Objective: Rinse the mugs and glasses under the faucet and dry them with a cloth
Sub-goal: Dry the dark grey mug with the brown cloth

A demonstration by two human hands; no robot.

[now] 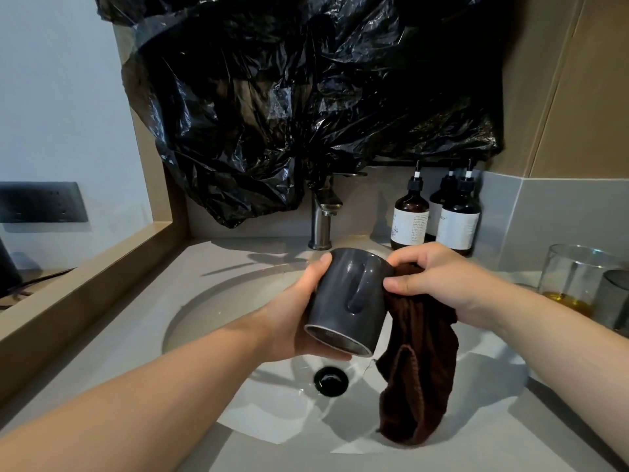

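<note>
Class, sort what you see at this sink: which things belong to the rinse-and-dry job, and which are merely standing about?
In the job: grey mug, held by the left hand; brown cloth, gripped by the right hand; faucet; sink; clear glass waiting at right.

Just there: three pump bottles; black plastic sheet; wall socket.

Black plastic sheet (306, 97) hangs above three brown pump bottles (435, 206).

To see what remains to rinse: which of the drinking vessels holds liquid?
The clear glass at the right edge: yellow liquid lies at its bottom. The dark mug, held tilted, shows none.
</note>
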